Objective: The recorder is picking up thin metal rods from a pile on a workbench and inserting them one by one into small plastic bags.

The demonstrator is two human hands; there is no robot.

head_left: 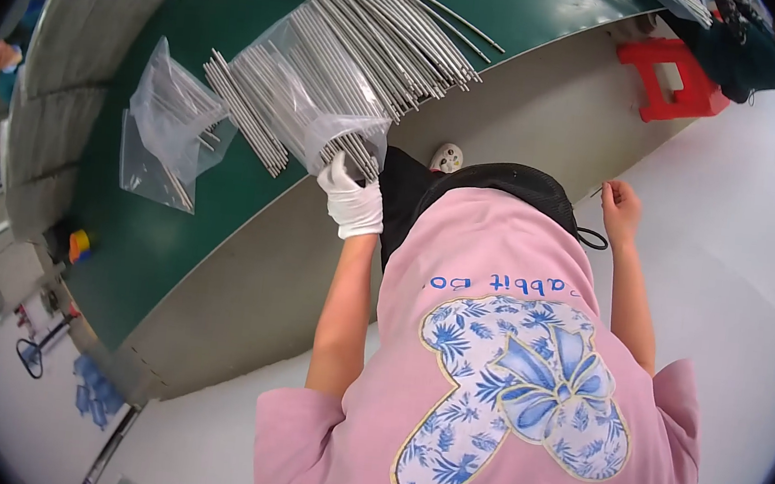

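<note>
My left hand (352, 202), in a white glove, is at the table's near edge. Its fingers are closed round the end of a clear plastic bag (323, 131) with a bundle of thin metal rods (345, 148) inside. Beyond it, a wide row of loose grey metal rods (381, 38) lies side by side. A smaller group of rods (242, 113) lies to the left of the bag. My bare right hand (621, 210) is held out to the right, away from the table, fingers pinched. A tiny dark sliver shows at its fingertips, too small to name.
The green table (250, 199) curves across the left and top. More clear bags (174, 120) with a few rods lie at the left. Stacked grey packs (56, 113) stand along the far left side. A red plastic stool (674, 80) is on the floor at upper right.
</note>
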